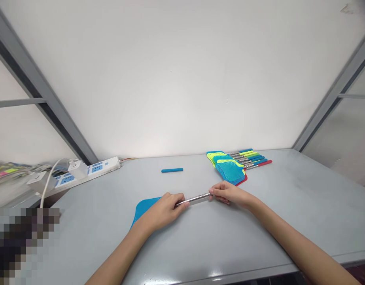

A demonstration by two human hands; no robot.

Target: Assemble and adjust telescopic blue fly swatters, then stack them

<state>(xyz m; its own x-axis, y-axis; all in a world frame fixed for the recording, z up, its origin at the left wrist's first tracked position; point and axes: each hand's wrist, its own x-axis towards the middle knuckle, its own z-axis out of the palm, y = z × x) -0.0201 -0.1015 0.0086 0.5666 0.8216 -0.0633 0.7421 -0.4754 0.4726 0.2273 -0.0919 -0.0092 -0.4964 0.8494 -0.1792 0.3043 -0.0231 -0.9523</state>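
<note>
A fly swatter with a blue head and a bare metal rod lies across both my hands, low over the grey table. My left hand is closed round the rod near the blue head and covers part of it. At the rod's other end, my right hand pinches the tip between thumb and fingers. A loose blue handle sleeve lies on the table beyond my left hand. Past my right hand sits a pile of fly swatters with blue, yellow and red heads, their handles pointing right.
White power strips with plugged-in adapters and a white cable run along the table's left edge. A white wall closes off the back, with grey metal frame posts at the sides. The grey table extends to the right.
</note>
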